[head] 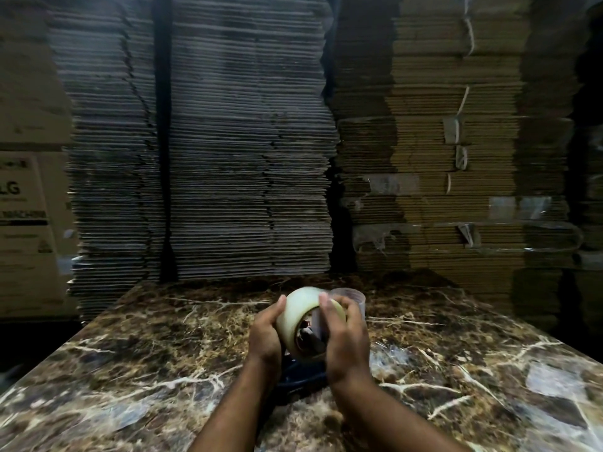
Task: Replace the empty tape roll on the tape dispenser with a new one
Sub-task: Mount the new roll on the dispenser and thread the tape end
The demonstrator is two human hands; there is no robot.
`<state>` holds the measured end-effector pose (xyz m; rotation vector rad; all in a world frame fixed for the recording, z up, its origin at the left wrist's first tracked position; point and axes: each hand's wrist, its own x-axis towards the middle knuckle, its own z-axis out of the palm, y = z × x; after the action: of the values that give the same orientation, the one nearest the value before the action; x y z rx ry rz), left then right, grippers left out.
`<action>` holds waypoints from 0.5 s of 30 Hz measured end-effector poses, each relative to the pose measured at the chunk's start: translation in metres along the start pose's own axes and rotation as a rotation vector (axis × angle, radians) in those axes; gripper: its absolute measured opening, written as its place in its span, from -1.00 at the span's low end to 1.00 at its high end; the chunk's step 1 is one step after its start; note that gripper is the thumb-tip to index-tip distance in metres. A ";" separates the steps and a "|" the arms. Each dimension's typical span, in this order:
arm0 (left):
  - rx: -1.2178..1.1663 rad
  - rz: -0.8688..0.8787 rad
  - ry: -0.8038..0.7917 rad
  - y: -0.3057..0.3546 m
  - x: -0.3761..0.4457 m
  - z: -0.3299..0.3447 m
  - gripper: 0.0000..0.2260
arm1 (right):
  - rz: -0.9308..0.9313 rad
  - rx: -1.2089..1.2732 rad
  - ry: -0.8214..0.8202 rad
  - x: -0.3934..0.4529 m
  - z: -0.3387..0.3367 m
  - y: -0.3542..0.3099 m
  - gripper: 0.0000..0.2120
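Item: full roll of clear tape, pale and glossy, held above the middle of a brown marble-patterned table, tilted so its open core faces down toward the viewer. Left hand: cupped against the roll's left side, thumb up over the outer curve, fingers wrapped behind and out of sight, closed on the roll. Right hand: clasping the roll's right side, thumb laid across the top edge, fingers curled over the far rim, likewise closed on it. Tape dispenser: dark body lying on the table directly beneath the roll and between the two wrists; parts of it show through the roll's core, but whether the roll is already seated on its hub cannot be told. Empty tape roll: a translucent, greyish ring just behind the right hand's fingers, at the roll's upper right; whether it stands on the table or is touched by the fingers cannot be told. Crumpled clear film: on the table just right of the right wrist. Backdrop: tall stacks of flattened cardboard along the table's far edge, grey at centre, brown at right; printed cartons at far left.
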<state>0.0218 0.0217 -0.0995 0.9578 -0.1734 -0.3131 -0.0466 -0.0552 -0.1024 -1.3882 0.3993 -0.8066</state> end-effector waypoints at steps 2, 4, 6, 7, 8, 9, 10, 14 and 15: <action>-0.008 0.027 0.015 -0.001 0.001 -0.001 -0.56 | 0.065 0.139 0.010 0.014 -0.006 -0.007 -0.68; -0.013 0.033 -0.007 -0.001 0.002 -0.002 -0.55 | 0.152 0.223 0.017 0.025 -0.014 -0.017 -0.63; -0.008 0.046 -0.025 -0.002 0.006 -0.005 -0.63 | 0.253 0.222 -0.029 0.035 -0.021 -0.029 -0.60; 0.003 0.052 -0.032 -0.003 0.007 -0.006 -0.68 | 0.305 0.191 -0.070 0.038 -0.024 -0.035 -0.58; 0.008 0.053 -0.035 -0.003 0.009 -0.007 -0.71 | 0.356 0.145 -0.109 0.039 -0.028 -0.042 -0.56; 0.006 0.053 -0.040 -0.003 0.010 -0.007 -0.72 | 0.405 0.112 -0.142 0.041 -0.030 -0.048 -0.56; -0.001 0.047 -0.043 -0.002 0.011 -0.006 -0.73 | 0.451 0.076 -0.176 0.043 -0.033 -0.053 -0.57; -0.012 0.036 -0.049 0.003 0.007 -0.005 -0.67 | 0.565 -0.056 -0.304 0.049 -0.036 -0.058 -0.60; -0.022 0.032 -0.053 0.005 0.006 -0.005 -0.64 | 0.577 -0.085 -0.332 0.049 -0.035 -0.058 -0.62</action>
<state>0.0300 0.0262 -0.0985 0.9247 -0.2331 -0.3106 -0.0526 -0.1138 -0.0423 -1.3570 0.5420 -0.0862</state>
